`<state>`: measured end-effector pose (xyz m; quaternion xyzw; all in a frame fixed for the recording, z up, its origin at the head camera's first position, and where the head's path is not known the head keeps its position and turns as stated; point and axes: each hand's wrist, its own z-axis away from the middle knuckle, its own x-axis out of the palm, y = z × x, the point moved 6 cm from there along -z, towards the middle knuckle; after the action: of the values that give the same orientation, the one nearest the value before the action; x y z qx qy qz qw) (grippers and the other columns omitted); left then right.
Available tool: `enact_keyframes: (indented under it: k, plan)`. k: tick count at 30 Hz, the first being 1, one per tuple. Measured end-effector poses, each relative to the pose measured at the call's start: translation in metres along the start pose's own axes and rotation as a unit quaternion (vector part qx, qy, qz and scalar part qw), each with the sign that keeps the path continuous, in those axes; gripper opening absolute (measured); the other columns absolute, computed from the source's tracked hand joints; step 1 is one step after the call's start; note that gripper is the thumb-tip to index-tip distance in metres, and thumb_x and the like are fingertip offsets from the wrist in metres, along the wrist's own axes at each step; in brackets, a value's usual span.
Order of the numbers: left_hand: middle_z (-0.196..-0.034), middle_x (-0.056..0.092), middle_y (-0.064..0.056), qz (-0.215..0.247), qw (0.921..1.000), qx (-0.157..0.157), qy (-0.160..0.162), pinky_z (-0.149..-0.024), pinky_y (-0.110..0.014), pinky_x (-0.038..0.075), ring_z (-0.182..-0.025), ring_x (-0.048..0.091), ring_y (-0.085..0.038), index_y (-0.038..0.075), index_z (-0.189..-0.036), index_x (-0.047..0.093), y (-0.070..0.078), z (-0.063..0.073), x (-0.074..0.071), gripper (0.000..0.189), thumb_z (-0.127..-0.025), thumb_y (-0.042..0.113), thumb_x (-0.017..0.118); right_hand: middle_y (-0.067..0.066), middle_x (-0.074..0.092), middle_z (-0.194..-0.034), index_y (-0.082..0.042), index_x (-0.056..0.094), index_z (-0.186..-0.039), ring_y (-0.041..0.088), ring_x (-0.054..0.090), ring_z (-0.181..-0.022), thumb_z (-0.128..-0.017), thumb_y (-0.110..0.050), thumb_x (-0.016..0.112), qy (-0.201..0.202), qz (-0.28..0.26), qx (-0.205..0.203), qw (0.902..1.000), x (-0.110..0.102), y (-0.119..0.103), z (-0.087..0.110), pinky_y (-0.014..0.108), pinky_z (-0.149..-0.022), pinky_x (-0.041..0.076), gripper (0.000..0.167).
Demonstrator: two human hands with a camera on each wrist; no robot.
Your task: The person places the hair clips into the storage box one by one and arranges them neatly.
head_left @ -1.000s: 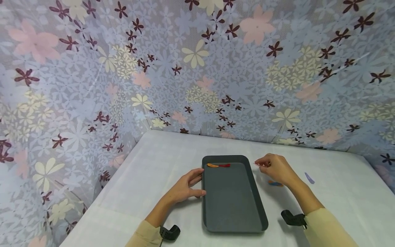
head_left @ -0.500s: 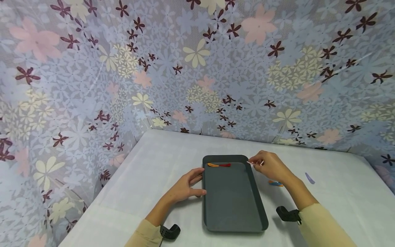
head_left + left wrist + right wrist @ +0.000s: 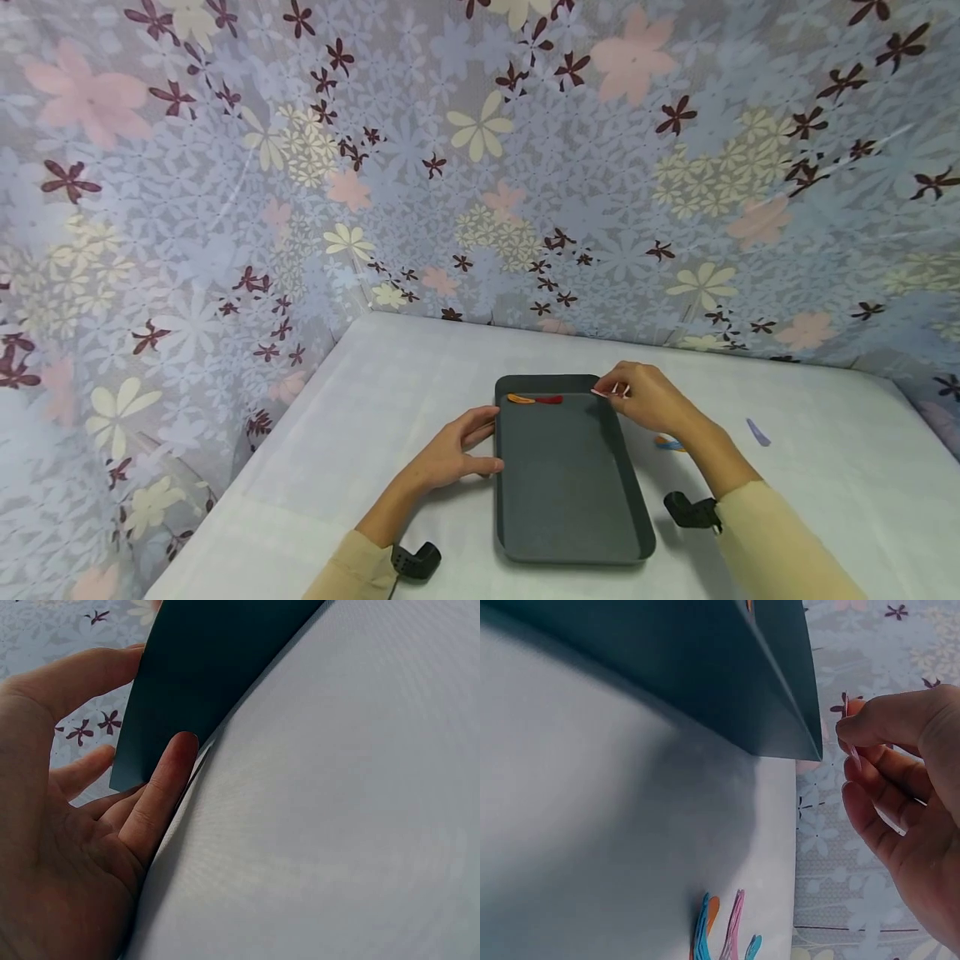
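A dark grey rectangular tray (image 3: pixel 573 479) lies on the white table. My left hand (image 3: pixel 450 452) rests against its left side, thumb and fingers touching the outer wall; the left wrist view shows fingertips (image 3: pixel 178 746) on that wall. Between thumb and fingertips my right hand (image 3: pixel 643 398) pinches a thin pink hair clip (image 3: pixel 854 756), seen nearly edge-on, above the tray's far right corner. Inside the tray, near the far wall, an orange hair clip (image 3: pixel 519 399) and a red hair clip (image 3: pixel 550 400) lie end to end.
Right of the tray, partly behind my right forearm, lie a blue clip (image 3: pixel 701 930), an orange clip (image 3: pixel 713 907) and another pink clip (image 3: pixel 735 922). A purple clip (image 3: pixel 758 432) lies farther right. Flowered cloth (image 3: pixel 480 208) hangs behind the table.
My right hand has moved left with the pink hair clip, from beside the tray to above its far right corner. The left hand stays at the tray's left side.
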<state>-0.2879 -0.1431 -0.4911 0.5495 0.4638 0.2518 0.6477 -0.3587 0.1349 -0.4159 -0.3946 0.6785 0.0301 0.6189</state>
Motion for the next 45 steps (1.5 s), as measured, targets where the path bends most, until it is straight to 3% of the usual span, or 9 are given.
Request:
enact_keyframes:
  k: [9,19,29,45]
  plan:
    - [-0.155,0.03,-0.008,0.01,0.9999,-0.005,-0.003,-0.11,-0.046,0.035,-0.14,0.037,-0.021,0.014,-0.147,0.029,0.003,-0.001,0.001,0.082,-0.08,0.018,0.076,-0.001,0.065,-0.087,-0.014,0.074,-0.099,0.011,0.057,-0.076,-0.085,-0.006,0.065,-0.013,0.001,0.013,0.9998,0.005,0.001,-0.006,0.025,-0.063,0.047,0.018]
    - [-0.154,0.029,-0.015,0.019,0.9997,-0.007,-0.013,-0.109,-0.05,0.034,-0.14,0.035,-0.029,0.016,-0.145,0.032,0.028,0.008,0.001,0.078,-0.08,0.013,0.075,0.001,0.066,-0.088,-0.011,0.074,-0.101,0.012,0.057,-0.076,-0.085,-0.005,0.065,-0.017,-0.013,0.027,0.9994,0.007,0.002,-0.012,0.027,-0.063,0.047,0.02]
    - [-0.155,0.028,-0.014,0.029,0.9995,-0.006,-0.013,-0.109,-0.05,0.034,-0.141,0.034,-0.029,0.016,-0.145,0.031,0.026,0.008,0.001,0.078,-0.081,0.015,0.075,0.001,0.066,-0.088,-0.012,0.074,-0.102,0.012,0.054,-0.075,-0.085,-0.009,0.066,-0.008,-0.02,0.028,0.9994,0.014,0.002,-0.021,0.027,-0.063,0.045,0.019]
    - [-0.155,0.028,-0.014,0.028,0.9995,-0.004,-0.016,-0.11,-0.049,0.034,-0.141,0.034,-0.029,0.015,-0.146,0.03,0.026,0.007,0.001,0.079,-0.081,0.014,0.075,0.005,0.068,-0.089,-0.01,0.073,-0.104,0.011,0.054,-0.07,-0.088,-0.013,0.065,-0.034,-0.039,0.049,0.9974,0.025,0.002,-0.033,0.028,-0.062,0.045,0.018]
